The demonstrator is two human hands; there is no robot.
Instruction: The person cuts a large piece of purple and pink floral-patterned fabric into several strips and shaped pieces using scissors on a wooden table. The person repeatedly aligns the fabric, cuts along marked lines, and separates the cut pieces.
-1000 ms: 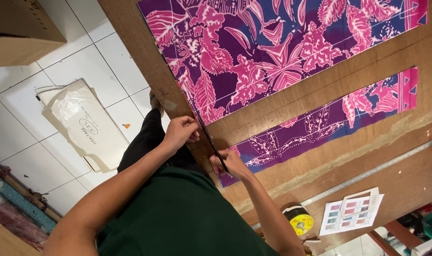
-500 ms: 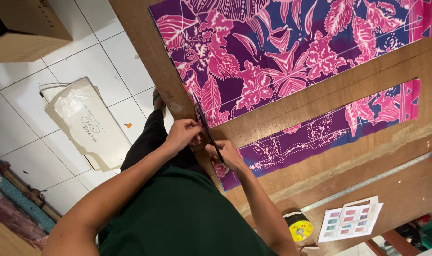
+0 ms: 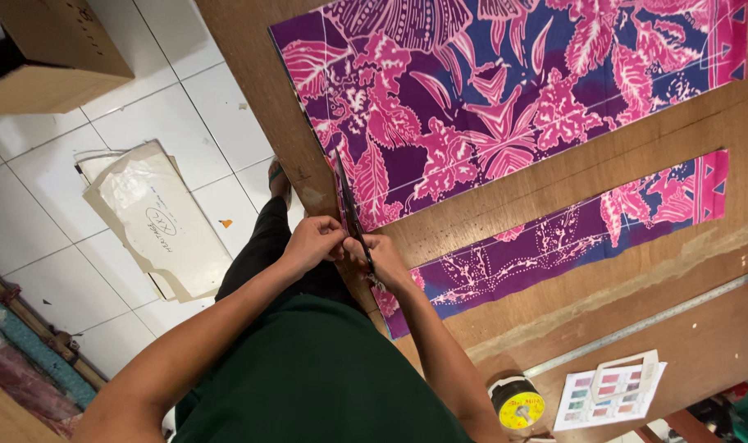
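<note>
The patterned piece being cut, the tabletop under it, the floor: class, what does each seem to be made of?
Patterned piece: likely thin printed cotton cloth, matte; it lies flat, edges cleanly cut.
Tabletop: brown wood board, perhaps plywood; faint grain, dull finish.
Floor: white glazed tiles, probably ceramic; grout lines, slight sheen.

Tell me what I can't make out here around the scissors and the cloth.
Head view only:
- Scissors handles: hidden inside the right hand.
- Fingers of the left hand: curled under, so what they pinch is unclear.
- Large floral cloth: cut off by the top and right edges.
- Narrow cloth strip: near end hidden by the right forearm.
- Colour chart sheet: too small to read.
</note>
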